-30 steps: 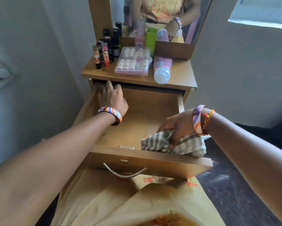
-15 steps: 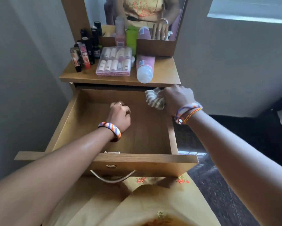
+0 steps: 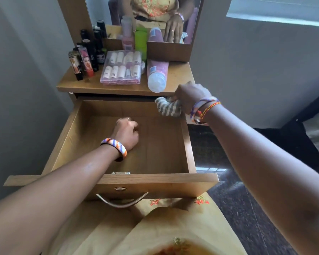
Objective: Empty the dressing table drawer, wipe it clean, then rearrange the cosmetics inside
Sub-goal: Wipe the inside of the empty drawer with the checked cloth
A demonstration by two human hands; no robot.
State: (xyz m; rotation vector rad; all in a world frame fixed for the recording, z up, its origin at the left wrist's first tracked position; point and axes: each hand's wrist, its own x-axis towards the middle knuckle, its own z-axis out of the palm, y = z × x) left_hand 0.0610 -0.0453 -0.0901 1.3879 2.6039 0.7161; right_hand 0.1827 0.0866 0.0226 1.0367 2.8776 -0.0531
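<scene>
Fingers (image 3: 180, 97) curled, gripping cloth (image 3: 167, 107) at drawer (image 3: 189, 144) corner.

The dressing table top (image 3: 177, 74) was a small wooden shelf below a mirror. At its left rear stood a cluster of dark bottles and tubes (image 3: 92, 50), upright and close together, with two picture-printed tubes at the front of the group. In the middle lay a clear plastic case (image 3: 120, 69) holding two rows of small pale tubes. Just right of it a pink bottle (image 3: 157, 75) lay on its side, its clear cap pointing toward the front edge. Behind the case stood a pink bottle with a white cap (image 3: 127, 34) and a green container (image 3: 140, 40).
</scene>
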